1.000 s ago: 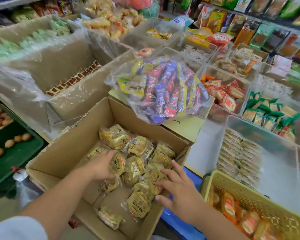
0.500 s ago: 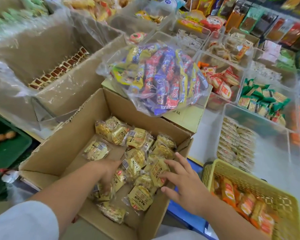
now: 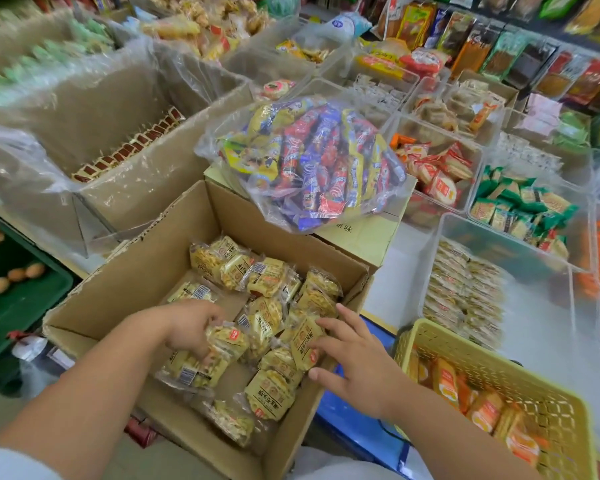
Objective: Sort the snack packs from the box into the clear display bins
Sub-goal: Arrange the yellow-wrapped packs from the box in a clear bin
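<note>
Risks, judged from the stance:
- Left hand (image 3: 191, 327), low inside the box (image 3: 146, 271), is clenched round a loose bundle of several snack packs (image 3: 222, 348). The wrappers look slick, so 1 or 2 could slide out on the lift and land back in the box or over its near wall.
- Right hand (image 3: 354, 362), at the box's right wall, is spread flat with its fingertips on 1 pack (image 3: 303, 341). It grasps nothing yet. A hurried grab could crush the contents.
- The bag of sweets (image 3: 312, 161) sits just behind the box's far wall and overhangs it. A raised forearm could knock it.
- The clear bin (image 3: 499, 244), right of the box, already holds similar pale packs. The yellow basket (image 3: 548, 393) is also right of the box but nearer the person. A short carry could end there by mistake.

Where things lie:
- Packs cover the box floor from centre to right. The left floor is bare cardboard.
- The left hand's bundle is at mid-box, toward the near side.
- More packs lie between the 2 hands and beyond them, toward the far wall.
</note>
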Tool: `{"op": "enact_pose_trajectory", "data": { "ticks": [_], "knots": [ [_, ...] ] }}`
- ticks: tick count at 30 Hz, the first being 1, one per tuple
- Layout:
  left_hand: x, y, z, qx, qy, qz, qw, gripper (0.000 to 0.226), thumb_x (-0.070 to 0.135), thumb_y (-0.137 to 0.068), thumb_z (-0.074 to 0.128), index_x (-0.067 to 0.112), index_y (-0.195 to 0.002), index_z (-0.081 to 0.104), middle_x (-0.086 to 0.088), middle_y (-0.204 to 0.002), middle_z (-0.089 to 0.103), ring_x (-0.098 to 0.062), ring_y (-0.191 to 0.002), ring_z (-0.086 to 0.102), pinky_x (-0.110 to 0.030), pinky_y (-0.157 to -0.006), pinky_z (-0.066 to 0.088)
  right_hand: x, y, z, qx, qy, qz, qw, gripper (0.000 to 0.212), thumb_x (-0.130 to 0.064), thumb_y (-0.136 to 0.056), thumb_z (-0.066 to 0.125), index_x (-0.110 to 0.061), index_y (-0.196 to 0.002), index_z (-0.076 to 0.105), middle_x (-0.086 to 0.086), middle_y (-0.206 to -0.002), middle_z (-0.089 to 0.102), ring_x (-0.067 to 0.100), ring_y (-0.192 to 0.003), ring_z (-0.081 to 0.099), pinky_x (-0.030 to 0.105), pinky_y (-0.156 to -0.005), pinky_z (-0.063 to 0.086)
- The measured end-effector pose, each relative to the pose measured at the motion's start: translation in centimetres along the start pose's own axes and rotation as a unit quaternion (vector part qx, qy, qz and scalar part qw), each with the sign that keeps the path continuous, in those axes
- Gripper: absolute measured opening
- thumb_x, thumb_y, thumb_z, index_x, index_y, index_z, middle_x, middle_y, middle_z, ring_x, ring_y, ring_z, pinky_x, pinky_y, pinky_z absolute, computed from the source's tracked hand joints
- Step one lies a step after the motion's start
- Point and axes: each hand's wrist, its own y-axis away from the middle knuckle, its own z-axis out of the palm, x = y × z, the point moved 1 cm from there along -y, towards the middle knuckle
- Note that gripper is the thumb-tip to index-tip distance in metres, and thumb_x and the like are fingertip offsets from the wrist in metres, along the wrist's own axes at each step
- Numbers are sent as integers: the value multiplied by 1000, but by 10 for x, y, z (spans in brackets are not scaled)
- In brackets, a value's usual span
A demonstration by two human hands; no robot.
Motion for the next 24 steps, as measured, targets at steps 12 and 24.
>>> {"op": "enact_pose_trajectory", "data": {
  "ticks": [12, 24],
  "knots": [
    [112, 108, 31, 237, 540, 166, 790, 75, 19, -60, 94, 12, -126, 58, -11, -119, 73, -24, -109, 69, -37, -93, 56, 9, 78, -41, 73, -235, -92, 965, 60, -73, -89, 50, -61, -144, 28, -35, -149, 32, -11, -137, 31, 30, -113, 37],
    [346, 71, 137, 99, 775, 212, 588, 75, 35, -76, 77, 8, -144, 56, -23, -132, 67, -37, -110, 69, -50, -85, 61, 115, 201, -47, 171, -450, -33, 876, 34, -53, -91, 65, -68, -118, 52, -24, -110, 66, 8, -98, 65, 33, -85, 58]
  ]
}}
